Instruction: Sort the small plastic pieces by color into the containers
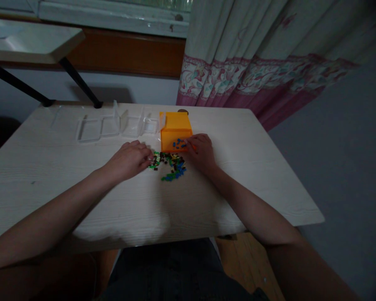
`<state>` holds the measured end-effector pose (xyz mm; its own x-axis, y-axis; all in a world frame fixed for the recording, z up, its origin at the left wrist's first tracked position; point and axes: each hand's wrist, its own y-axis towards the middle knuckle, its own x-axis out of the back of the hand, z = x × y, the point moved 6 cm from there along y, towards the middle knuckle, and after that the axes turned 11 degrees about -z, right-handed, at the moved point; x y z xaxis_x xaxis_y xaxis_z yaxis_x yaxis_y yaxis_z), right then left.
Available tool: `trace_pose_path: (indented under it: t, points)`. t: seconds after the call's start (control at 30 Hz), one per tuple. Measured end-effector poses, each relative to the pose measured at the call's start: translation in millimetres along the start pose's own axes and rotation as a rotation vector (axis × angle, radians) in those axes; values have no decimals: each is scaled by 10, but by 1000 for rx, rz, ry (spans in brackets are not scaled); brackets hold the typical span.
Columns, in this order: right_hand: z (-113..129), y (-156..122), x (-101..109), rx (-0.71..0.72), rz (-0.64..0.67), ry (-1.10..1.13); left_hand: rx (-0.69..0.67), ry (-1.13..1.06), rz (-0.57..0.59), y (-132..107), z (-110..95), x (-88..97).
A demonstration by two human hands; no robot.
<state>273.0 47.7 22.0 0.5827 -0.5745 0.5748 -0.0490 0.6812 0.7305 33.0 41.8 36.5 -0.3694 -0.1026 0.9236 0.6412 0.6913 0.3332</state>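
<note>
Small bricks (172, 173) in green, blue, dark brown and cream lie in a loose curved pile on the table. At the pile's left edge is my left hand (130, 159), fingers curled and close together at the pieces; what they hold, if anything, is too small to name. My right hand (202, 152) reaches over the front right corner of an orange box (175, 121) with its lid laid back. Its thumb and fingers are pinched beside several blue bricks (178, 143) inside the box. Whether a brick is between those fingertips is hidden.
Clear plastic boxes (89, 130) with raised lids stand in a row left of the orange box. A raised shelf (34, 42) on black legs is at the back left. Behind the pale wooden table (238, 125) hangs a curtain (219, 79).
</note>
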Motion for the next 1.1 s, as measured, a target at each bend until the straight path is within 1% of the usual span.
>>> trace_pose_path:
  t: [0.1, 0.23, 0.43, 0.53, 0.7, 0.87, 1.1]
  points:
    - [7, 1, -1, -4, 6, 2, 0, 3, 32, -1, 6, -29]
    - [1, -3, -19, -15, 31, 12, -11, 20, 70, 12, -76, -58]
    - [8, 6, -26, -35, 52, 37, 9, -22, 25, 58, -265, -103]
    - [18, 12, -29, -31, 64, 46, -9, -13, -15, 84, -329, -127]
    - [12, 9, -33, -31, 53, 61, -35, 0, -65, 88, -324, -138]
    - [7, 2, -36, -23, 42, 58, -46, 8, -90, 69, -310, -109]
    - [9, -5, -38, -7, 46, 65, 5, -28, -110, 75, -310, -98]
